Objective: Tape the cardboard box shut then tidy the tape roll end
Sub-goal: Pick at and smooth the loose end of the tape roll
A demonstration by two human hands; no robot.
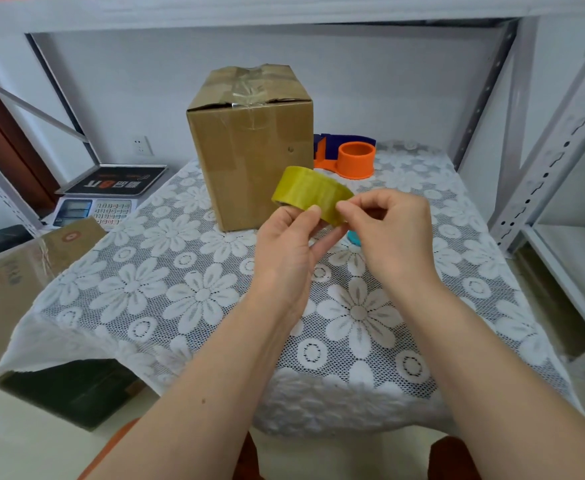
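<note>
Far left, off the table: digital scale (pixel 105 199) and a spare carton (pixel 24 271), out of play. Further right, cardboard box (pixel 249 147) upright on the lace-covered table (pixel 166 292), clear tape already over the top seam, flaps looking shut though a little buckled at the front edge. Just in front of the box, held above the table: yellow tape roll (pixel 310 195), gripped by left hand (pixel 289 251), thumb curled against the outer face, fingers underneath. Right hand (pixel 393 233) closed in a pinch, thumb and forefinger on the roll's near edge, probably on the loose end. Likely trouble: end sticking flat and vanishing against the roll, or folding crooked onto itself; roll slipping under a light grip. Behind, orange dispenser (pixel 351 159); teal object (pixel 355 239) partly hidden under the right hand.
</note>
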